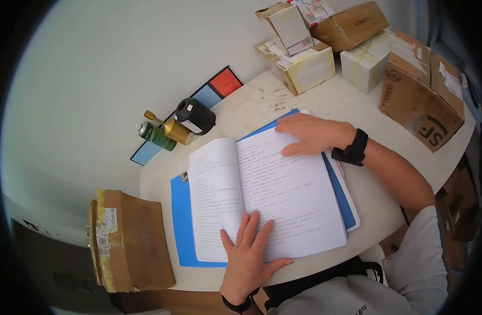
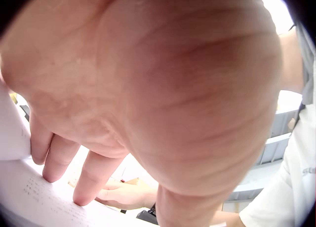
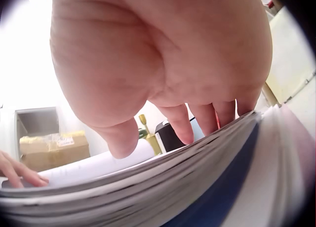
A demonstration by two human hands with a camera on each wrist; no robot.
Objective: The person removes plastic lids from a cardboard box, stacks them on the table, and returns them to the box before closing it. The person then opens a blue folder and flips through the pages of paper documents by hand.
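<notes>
An open book of printed pages [image 1: 288, 194] lies on blue folders [image 1: 182, 231] in the head view. The left hand [image 1: 247, 257] rests at the book's bottom by the centre fold, fingers spread, fingertips touching the page; the left wrist view shows its palm [image 2: 148, 89] above the print. At the top right of the right page lies the right hand [image 1: 317, 134], fingers extended over the page's upper edge. In the right wrist view this hand [image 3: 163, 59] arches above the stacked page edges [image 3: 148, 187], and a blue layer shows lower down. Both wrists wear black bands.
Beyond the book, a black cylinder [image 1: 196, 116], a gold can [image 1: 178, 131] and a green spray can [image 1: 156, 136] stand by the wall. A cardboard box [image 1: 141, 241] is at the left. Several boxes, including a brown one [image 1: 422, 97], sit at the back right of the white table [image 1: 356, 113].
</notes>
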